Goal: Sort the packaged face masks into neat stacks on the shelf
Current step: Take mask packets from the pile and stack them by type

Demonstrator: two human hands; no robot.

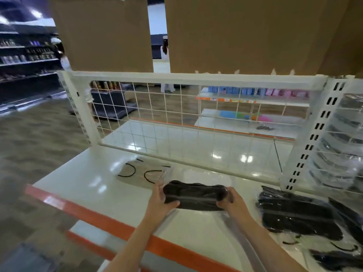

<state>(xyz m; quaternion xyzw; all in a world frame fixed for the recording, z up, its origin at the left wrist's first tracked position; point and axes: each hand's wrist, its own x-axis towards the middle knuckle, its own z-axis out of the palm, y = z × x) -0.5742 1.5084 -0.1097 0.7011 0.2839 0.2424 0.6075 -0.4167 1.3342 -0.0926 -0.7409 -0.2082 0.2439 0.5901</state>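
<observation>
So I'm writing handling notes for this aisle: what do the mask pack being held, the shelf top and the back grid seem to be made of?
Mask pack: dark, soft-looking masks in clear glossy film, probably plastic; it glints and bulges between both hands. Shelf top: smooth white, likely painted metal; it mirrors the ceiling lights. Back grid: thin white wire, seemingly coated metal; you see through it.

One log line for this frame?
left hand: grips mask bundle | right hand: grips it | loose pile: right on shelf

White shelf (121,205): black mask packs (298,214) heaped right, clear packet (137,171).
</observation>
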